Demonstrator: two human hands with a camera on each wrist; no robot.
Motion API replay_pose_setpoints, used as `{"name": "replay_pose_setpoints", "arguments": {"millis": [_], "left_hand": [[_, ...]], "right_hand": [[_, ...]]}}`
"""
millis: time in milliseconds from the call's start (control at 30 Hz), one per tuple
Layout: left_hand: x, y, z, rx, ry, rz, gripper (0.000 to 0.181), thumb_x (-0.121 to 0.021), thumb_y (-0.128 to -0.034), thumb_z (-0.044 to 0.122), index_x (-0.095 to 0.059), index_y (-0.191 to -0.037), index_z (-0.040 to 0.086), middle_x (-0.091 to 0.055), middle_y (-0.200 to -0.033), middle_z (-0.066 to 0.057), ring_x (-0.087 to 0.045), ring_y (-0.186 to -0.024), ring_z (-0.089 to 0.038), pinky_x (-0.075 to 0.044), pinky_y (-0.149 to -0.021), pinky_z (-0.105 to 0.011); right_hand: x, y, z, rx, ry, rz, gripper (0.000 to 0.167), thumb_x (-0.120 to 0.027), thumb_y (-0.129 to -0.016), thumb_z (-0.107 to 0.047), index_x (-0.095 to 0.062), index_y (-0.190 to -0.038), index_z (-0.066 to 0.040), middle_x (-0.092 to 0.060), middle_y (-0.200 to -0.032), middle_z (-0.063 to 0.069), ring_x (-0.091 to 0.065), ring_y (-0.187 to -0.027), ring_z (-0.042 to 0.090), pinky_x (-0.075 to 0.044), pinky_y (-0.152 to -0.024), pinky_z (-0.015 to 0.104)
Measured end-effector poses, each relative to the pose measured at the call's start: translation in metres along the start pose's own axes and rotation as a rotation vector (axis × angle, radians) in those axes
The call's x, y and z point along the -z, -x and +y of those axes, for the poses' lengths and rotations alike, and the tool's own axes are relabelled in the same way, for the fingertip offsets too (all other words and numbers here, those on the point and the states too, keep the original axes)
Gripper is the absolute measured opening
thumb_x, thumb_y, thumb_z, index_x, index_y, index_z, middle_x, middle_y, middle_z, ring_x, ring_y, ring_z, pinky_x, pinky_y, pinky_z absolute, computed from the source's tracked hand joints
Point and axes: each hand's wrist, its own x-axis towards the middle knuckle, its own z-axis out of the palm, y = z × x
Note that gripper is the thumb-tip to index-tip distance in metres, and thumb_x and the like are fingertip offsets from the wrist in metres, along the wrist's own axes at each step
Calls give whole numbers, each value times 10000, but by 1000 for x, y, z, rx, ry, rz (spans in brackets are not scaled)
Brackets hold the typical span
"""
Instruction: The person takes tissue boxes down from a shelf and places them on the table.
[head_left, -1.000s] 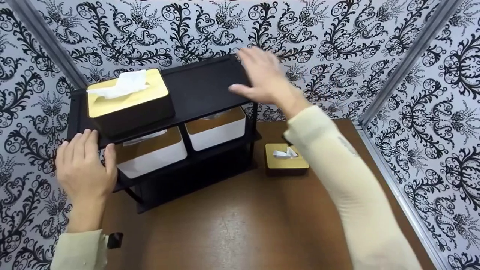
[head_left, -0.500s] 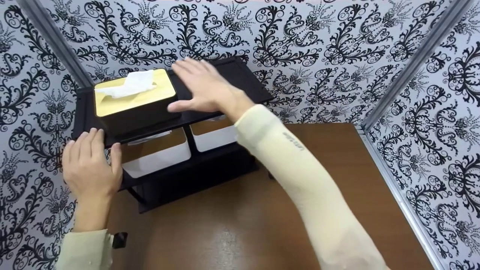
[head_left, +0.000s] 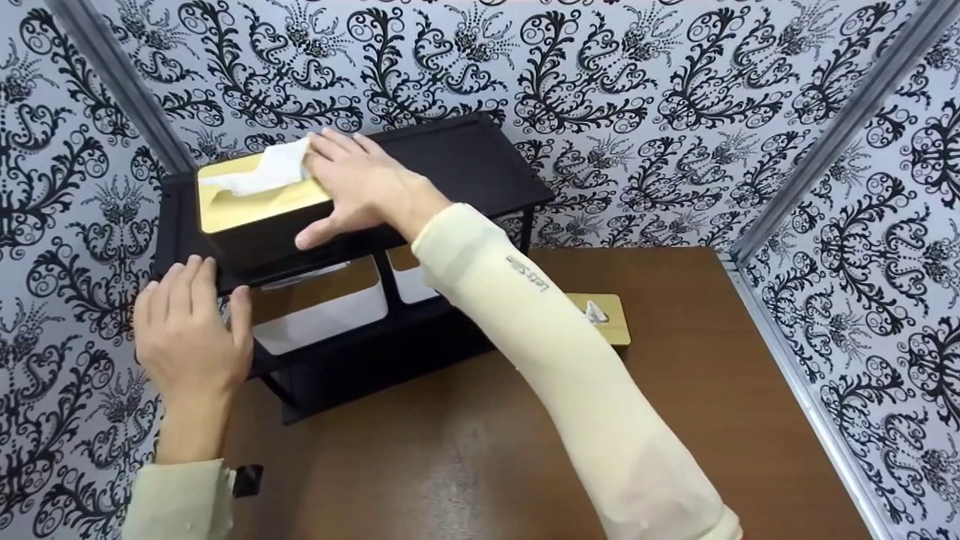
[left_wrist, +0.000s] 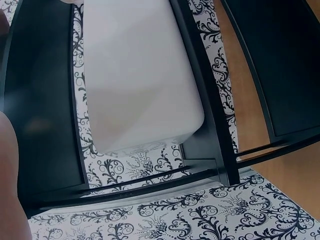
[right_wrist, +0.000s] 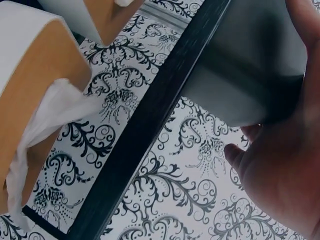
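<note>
On top of the black shelf rack [head_left: 465, 169] sits a black tissue box [head_left: 259, 247] with a yellow lid and a white tissue [head_left: 270, 169] sticking out. My right hand [head_left: 364, 184] spans its right end, fingers spread toward the lid's back corner and thumb extended before the front face. The right wrist view shows that hand beside the dark box side [right_wrist: 245, 65]; firmness of contact cannot be judged. My left hand [head_left: 193, 337] is at the rack's left front edge, fingers straight, near the box's front left corner.
White tissue boxes [head_left: 322, 322] with tan tops stand on the middle shelf; the left wrist view shows a white box [left_wrist: 140, 75] closely. A smaller yellow-topped tissue box [head_left: 615, 319] rests on the brown table [head_left: 697, 390], partly behind my right forearm. Patterned walls [head_left: 600, 90] enclose the area.
My right hand has swept left across the rack top, from its right end to the yellow-lidded tissue box. My left hand has stayed at the left front edge. The view has shifted slightly.
</note>
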Motion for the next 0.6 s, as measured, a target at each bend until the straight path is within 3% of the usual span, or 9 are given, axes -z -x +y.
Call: {"name": "replay_pose_setpoints", "arguments": {"millis": [400, 600], "left_hand": [[-3, 4, 0, -8, -17, 13, 558, -424, -961, 441, -601, -1293, 30, -627, -1315, -164, -547, -1230, -362, -354, -1124, -470], [-3, 2, -1, -14, -28, 25, 557, -423, -961, 442, -603, -1287, 27, -630, -1311, -160, -550, -1224, -359, -360, -1119, -465]], "right_hand": [[8, -16, -9, 35, -29, -73, 1275, -503, -676, -887, 134, -1555, -217, 210, -1625, -41, 189, -1508, 124, 151, -1222, 414], [11, -21, -8, 45, -24, -65, 1271, -493, -673, -894, 126, -1557, -223, 141, -1650, -24, 123, -1528, 157, 126, -1231, 393]]}}
